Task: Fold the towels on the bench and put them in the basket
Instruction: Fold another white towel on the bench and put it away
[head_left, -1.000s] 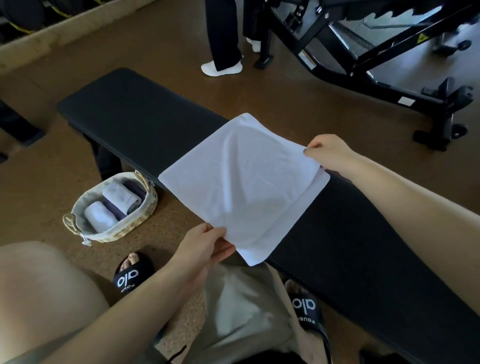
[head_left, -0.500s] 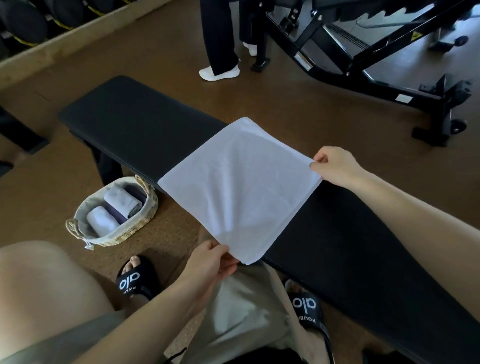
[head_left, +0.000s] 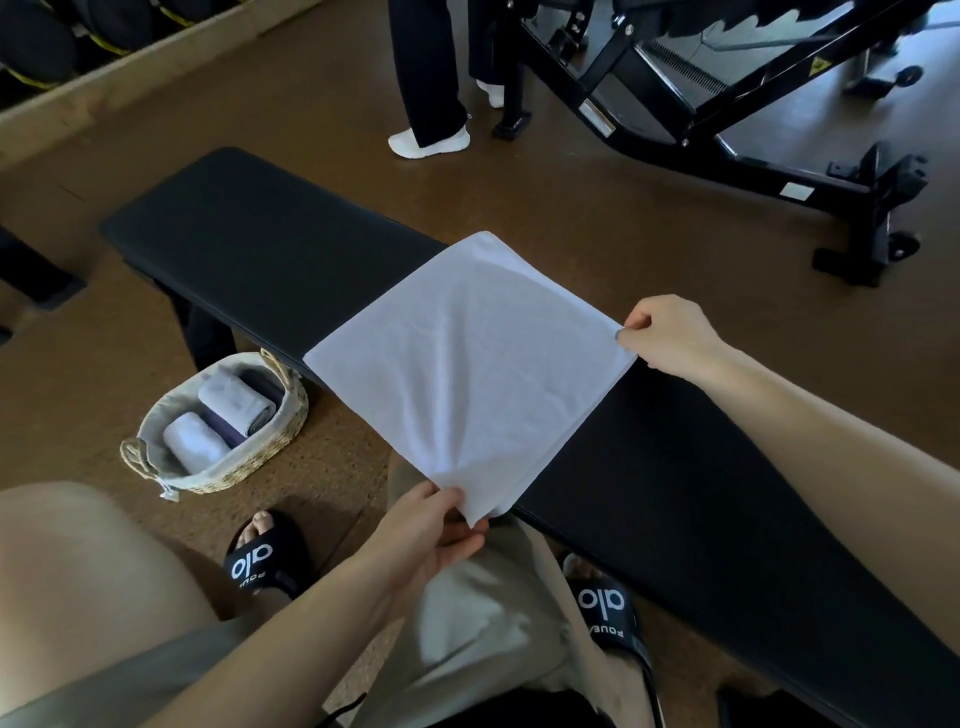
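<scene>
Partway through, by the look of it. Already sitting in the basket (head_left: 291, 415) on the floor: two pale rolled towels (head_left: 236, 399), with something dark purple tucked between and behind them. Still to do: the white towel (head_left: 467, 364), spread flat across the black worktop (head_left: 249, 249), looking doubled over once already, judging by the layered edges at the near corner. No other loose towels in view on the worktop, so possibly the last one, though hard to be sure with the far right end out of frame.

Left hand (head_left: 431, 540) pinching the near corner, which hangs just off the front edge of the worktop above the knees. Right hand (head_left: 670, 332) pinching the right corner, right at the back edge. Far corner poking a little past the back edge too, so not much slack front to back.

Room-wise: loads of bare worktop to the left of the towel, plenty to the right as well. Probably easiest to fold along the length rather than across. Basket sitting low on the left, just beside the worktop leg and near the left sandal (head_left: 260, 561), so an easy drop. Somebody's legs (head_left: 426, 78) and a gym machine (head_left: 727, 104) across the floor, well apart from everything.
</scene>
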